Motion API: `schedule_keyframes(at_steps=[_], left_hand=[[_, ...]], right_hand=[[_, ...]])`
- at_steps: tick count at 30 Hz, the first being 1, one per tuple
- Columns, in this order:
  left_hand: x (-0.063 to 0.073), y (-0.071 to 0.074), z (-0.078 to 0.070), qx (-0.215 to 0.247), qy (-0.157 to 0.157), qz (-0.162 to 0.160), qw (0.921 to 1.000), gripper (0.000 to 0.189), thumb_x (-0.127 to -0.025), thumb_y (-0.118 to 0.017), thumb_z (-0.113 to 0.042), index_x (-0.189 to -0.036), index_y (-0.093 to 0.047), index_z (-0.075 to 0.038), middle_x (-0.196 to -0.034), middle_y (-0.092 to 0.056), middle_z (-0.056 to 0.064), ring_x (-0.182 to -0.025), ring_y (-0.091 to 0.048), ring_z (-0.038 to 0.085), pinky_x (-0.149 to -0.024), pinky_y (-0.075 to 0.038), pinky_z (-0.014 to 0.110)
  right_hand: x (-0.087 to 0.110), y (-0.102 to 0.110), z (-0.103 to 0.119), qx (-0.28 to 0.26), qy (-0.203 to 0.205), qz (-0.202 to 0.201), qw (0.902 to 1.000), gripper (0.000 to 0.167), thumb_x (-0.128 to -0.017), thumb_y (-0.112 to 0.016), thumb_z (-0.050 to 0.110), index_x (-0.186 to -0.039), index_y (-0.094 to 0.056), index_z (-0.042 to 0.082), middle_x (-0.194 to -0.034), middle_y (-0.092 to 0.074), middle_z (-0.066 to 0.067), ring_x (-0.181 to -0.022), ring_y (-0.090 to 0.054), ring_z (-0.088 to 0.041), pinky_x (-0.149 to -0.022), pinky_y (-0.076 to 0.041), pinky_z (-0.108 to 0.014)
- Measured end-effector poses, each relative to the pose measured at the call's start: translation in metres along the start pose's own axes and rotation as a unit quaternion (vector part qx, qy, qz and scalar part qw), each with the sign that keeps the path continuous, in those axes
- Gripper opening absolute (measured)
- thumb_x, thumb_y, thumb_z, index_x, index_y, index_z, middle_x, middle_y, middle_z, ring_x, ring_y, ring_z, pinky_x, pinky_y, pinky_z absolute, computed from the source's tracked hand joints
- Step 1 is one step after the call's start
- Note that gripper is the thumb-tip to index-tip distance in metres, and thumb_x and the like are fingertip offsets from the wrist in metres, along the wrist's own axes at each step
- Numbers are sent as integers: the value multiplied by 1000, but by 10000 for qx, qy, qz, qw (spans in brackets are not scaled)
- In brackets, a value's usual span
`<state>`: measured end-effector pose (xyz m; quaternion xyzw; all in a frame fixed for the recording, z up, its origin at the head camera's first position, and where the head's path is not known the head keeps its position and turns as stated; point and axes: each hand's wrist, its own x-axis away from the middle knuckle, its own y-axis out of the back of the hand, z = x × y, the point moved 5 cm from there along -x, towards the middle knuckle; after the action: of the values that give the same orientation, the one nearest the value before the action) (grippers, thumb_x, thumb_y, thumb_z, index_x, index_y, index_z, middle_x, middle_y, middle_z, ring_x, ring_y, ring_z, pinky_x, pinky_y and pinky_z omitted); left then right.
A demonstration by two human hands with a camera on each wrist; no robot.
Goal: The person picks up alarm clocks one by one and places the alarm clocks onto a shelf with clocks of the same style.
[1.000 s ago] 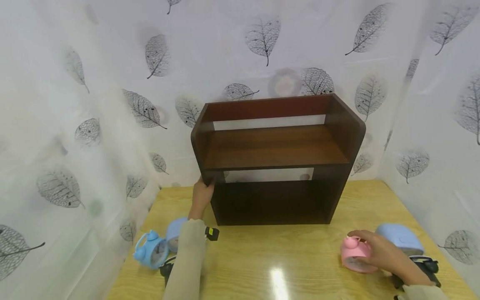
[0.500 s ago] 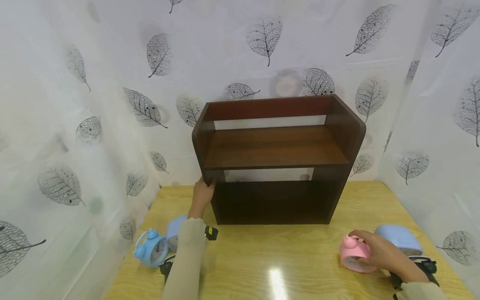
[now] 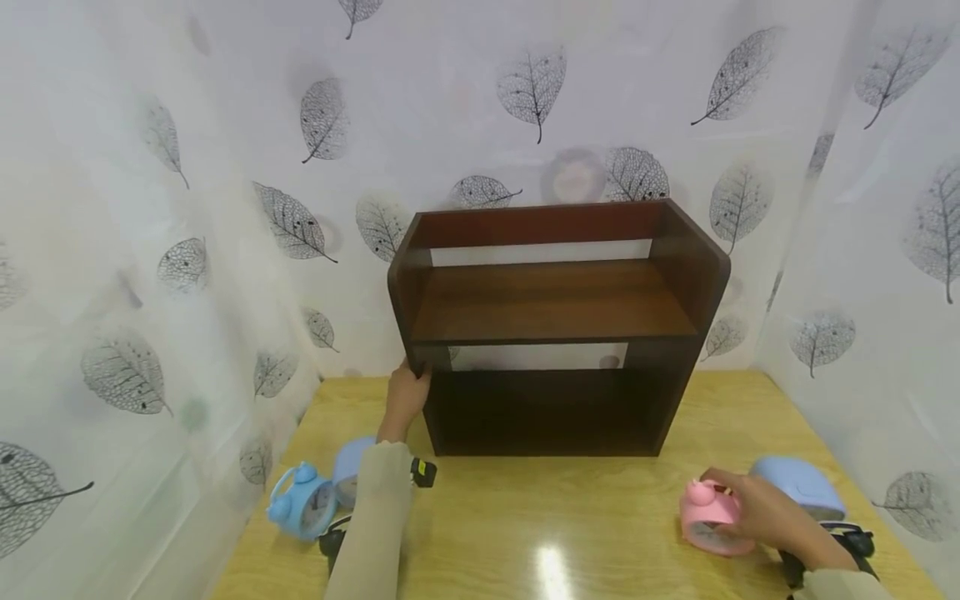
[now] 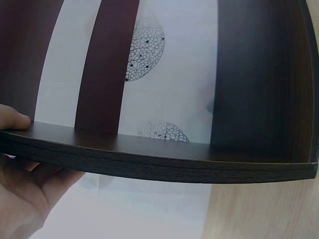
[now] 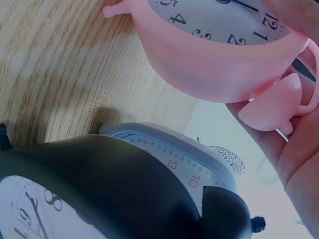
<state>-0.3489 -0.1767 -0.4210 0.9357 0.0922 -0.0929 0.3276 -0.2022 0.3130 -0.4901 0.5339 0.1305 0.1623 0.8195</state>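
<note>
A: What stands at the far left of the table (image 3: 487, 517)?
B: A light-blue twin-bell alarm clock (image 3: 306, 505), with a periwinkle clock (image 3: 348, 471) just beyond it and a black clock (image 3: 331, 542) nearer, partly behind a sleeve.

A: And the left hand (image 3: 407, 393)?
B: It grips the left side panel of a dark brown two-tier shelf (image 3: 555, 302) at the far middle, thumb inside, fingers outside. The panel looks stiff, and the shelf probably heavy; that upright edge seems a sound place to hold.

A: Further right?
B: The pink alarm clock (image 3: 699, 518), at the near right. The right hand (image 3: 768, 510) clamps it, thumb across the dial, other fingers behind, near the bells. I can't tell whether its feet touch the table.

A: How might it handle?
B: Likely light, hard and smooth, so a little slippery. The rounded body looks the safest hold; the bells and thin handle seem easier to break.

A: Last?
B: Beyond the hand, a blue clock (image 3: 801, 483); nearer, a black twin-bell clock (image 3: 857, 543).
</note>
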Motion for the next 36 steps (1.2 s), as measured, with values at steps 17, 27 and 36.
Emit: schedule_keyframes(at_steps=[17,27,36], left_hand=[[14,-7,10,-2,-40,34,10000,41,-94,-50,-23,-127,-52,1,-114,-62,30,-105,-61,43,-84,-49,52],[12,-4,9,-63,-97,-104,9999,41,-94,-50,-23,-129,-51,0,-111,-64,29,-100,-63,42,-80,-50,51],[8,-1,4,55,-170,-199,9996,43,-93,-50,-20,-130,-50,2,-114,-62,30,-103,-61,43,-84,-49,52]], right_hand=[[15,-18,0,-425,-21,339,9985,49,-71,-79,29,-110,-60,8,-93,-64,5,-67,-41,6,-57,-37,-19],[5,-8,1,-355,-275,601,9972,60,-73,-75,46,-116,-57,8,-90,-63,7,-64,-41,4,-55,-35,-19],[-13,30,19,-244,762,-487,9956,45,-68,-81,21,-104,-55,17,-81,-60,10,-67,-42,8,-54,-35,-19]])
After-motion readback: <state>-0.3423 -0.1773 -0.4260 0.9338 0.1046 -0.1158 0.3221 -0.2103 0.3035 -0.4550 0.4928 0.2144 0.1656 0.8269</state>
